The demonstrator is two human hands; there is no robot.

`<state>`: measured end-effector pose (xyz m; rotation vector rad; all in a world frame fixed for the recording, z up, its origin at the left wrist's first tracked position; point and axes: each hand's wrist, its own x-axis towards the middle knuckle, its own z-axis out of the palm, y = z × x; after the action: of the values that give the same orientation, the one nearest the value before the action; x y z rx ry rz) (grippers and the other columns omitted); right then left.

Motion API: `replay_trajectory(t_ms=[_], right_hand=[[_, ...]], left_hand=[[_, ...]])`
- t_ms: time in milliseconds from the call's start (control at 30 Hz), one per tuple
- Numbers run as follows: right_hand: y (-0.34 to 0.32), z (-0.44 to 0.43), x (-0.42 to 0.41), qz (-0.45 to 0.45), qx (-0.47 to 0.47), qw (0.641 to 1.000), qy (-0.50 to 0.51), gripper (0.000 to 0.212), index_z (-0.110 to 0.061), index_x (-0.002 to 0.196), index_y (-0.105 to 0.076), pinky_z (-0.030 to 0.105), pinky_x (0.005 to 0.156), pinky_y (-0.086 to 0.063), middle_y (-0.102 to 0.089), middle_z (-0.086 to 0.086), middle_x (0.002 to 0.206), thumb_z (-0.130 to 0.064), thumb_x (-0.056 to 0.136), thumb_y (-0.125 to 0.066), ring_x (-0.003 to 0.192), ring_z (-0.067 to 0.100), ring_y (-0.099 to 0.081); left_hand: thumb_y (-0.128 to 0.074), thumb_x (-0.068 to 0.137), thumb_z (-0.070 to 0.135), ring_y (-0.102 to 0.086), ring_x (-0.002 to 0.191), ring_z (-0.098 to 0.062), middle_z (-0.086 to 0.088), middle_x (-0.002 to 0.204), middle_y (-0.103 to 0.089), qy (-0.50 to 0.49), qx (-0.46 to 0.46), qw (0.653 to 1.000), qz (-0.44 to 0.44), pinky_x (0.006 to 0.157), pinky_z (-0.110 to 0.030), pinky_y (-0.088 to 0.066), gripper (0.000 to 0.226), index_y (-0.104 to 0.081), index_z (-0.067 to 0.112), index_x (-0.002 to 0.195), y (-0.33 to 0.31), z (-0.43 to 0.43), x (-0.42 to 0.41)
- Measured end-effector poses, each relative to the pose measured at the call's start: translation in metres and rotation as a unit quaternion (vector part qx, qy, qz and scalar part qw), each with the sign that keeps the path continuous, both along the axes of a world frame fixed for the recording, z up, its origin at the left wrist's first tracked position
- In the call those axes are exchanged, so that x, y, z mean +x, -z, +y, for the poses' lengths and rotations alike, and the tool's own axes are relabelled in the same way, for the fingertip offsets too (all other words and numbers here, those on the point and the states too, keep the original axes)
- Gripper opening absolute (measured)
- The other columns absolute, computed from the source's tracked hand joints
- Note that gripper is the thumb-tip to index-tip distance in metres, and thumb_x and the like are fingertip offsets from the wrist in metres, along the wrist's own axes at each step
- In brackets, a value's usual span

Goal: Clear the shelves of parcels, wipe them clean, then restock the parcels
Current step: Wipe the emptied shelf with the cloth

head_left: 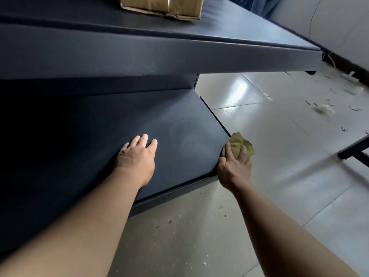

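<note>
one cardboard box (161,6) above; right hand (233,168) grips cloth (239,144)

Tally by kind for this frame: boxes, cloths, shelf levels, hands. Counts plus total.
Boxes: 1, the cardboard box on the upper shelf
Cloths: 1, the cloth gripped by the right hand
Shelf levels: 2, the upper shelf and the lower shelf
Hands: 2, the right hand and the left hand, flat on the lower shelf
Total: 6

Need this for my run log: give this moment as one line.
stage: wiping | left hand: flat on lower shelf | right hand: grips green cloth at shelf corner | upper shelf: cardboard box on it
</note>
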<state>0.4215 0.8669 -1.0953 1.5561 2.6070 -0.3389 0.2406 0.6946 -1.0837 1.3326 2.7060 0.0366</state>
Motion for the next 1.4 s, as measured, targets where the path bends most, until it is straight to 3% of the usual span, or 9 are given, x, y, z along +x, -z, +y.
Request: replay_trajectory(t_ms=[67,200,333,500,667,833,1033,1233,1400], right_hand=[[0.002,-0.010,0.003,0.003,-0.001,1.000,-0.019,0.051,-0.017,0.141,-0.038,0.055,0.117,0.006,0.007,0.003,0.163,-0.025,0.096,-0.015,0.145,0.032,0.022],[-0.001,-0.028,0.004,0.063,-0.026,0.998,0.013,0.055,-0.008,0.149,-0.024,0.052,0.117,0.011,0.009,0.010,0.162,-0.024,0.097,-0.018,0.144,0.027,0.028],[-0.004,-0.064,-0.002,0.109,-0.054,0.992,0.044,0.052,-0.001,0.145,-0.027,0.050,0.118,0.008,0.017,0.018,0.159,-0.021,0.097,-0.021,0.143,0.037,0.024],[-0.008,-0.109,-0.023,0.048,-0.036,0.998,0.022,0.046,-0.007,0.134,-0.045,0.057,0.114,-0.010,0.008,0.012,0.162,-0.017,0.097,-0.019,0.142,0.048,0.013],[-0.017,-0.155,-0.037,0.041,-0.023,0.999,0.028,0.061,-0.019,0.155,-0.008,0.045,0.114,-0.015,-0.002,0.022,0.159,-0.034,0.097,-0.021,0.139,0.041,-0.017],[-0.018,-0.182,-0.045,0.036,0.030,0.998,-0.042,0.057,-0.023,0.153,-0.023,0.039,0.109,-0.024,-0.026,0.016,0.145,-0.035,0.097,-0.024,0.123,0.034,-0.033],[-0.012,-0.216,-0.046,0.079,0.061,0.987,-0.125,0.053,-0.027,0.145,-0.034,0.035,0.103,-0.030,-0.032,0.010,0.138,-0.032,0.094,-0.046,0.119,0.031,-0.035],[-0.026,-0.259,-0.062,0.066,-0.023,0.968,-0.242,0.071,-0.030,0.144,-0.040,0.031,0.106,-0.032,-0.032,0.005,0.145,-0.010,0.080,-0.062,0.122,0.030,-0.036],[-0.072,-0.272,-0.064,0.099,-0.187,0.942,-0.261,0.072,-0.029,0.138,-0.050,0.035,0.095,-0.047,-0.049,-0.005,0.134,0.010,0.077,-0.056,0.117,0.025,-0.052]], left_hand=[[-0.034,0.102,0.022,-0.011,0.147,-0.023,-0.005,0.159,-0.010,-0.003,0.002,1.000,-0.003,0.116,-0.038,-0.021,0.052,-0.015,0.023,0.151,-0.001,-0.008,0.002],[-0.029,0.103,0.028,-0.015,0.145,-0.023,-0.003,0.158,-0.014,-0.012,0.007,1.000,-0.008,0.114,-0.039,-0.024,0.048,-0.019,0.023,0.149,-0.005,-0.029,0.004],[-0.029,0.103,0.029,-0.018,0.144,-0.024,-0.004,0.158,-0.016,-0.018,0.009,1.000,0.001,0.113,-0.038,-0.026,0.047,-0.021,0.023,0.148,-0.005,-0.060,0.003],[-0.030,0.103,0.029,-0.018,0.144,-0.023,-0.005,0.158,-0.017,-0.019,0.013,1.000,-0.008,0.113,-0.036,-0.026,0.045,-0.023,0.022,0.147,-0.006,-0.094,0.005],[-0.031,0.103,0.029,-0.017,0.145,-0.021,-0.004,0.158,-0.016,-0.035,0.018,0.999,-0.025,0.114,-0.034,-0.025,0.046,-0.023,0.022,0.148,-0.007,-0.134,0.001],[-0.032,0.103,0.030,-0.014,0.146,-0.021,-0.002,0.159,-0.015,-0.049,0.029,0.997,-0.047,0.113,-0.037,-0.024,0.048,-0.023,0.024,0.150,-0.009,-0.170,-0.007],[-0.036,0.102,0.031,-0.021,0.142,-0.017,0.004,0.155,-0.025,-0.026,0.074,0.996,-0.034,0.111,-0.036,-0.024,0.042,-0.036,0.028,0.144,0.000,-0.191,-0.021],[-0.046,0.097,0.022,-0.040,0.128,-0.020,0.004,0.146,-0.038,-0.046,0.080,0.993,-0.078,0.098,-0.033,-0.038,0.029,-0.056,0.021,0.124,-0.009,-0.211,-0.016],[-0.043,0.092,0.004,-0.048,0.116,-0.026,-0.003,0.132,-0.045,-0.091,-0.049,0.977,-0.189,0.093,-0.040,-0.046,0.028,-0.058,0.013,0.113,-0.045,-0.241,-0.005]])
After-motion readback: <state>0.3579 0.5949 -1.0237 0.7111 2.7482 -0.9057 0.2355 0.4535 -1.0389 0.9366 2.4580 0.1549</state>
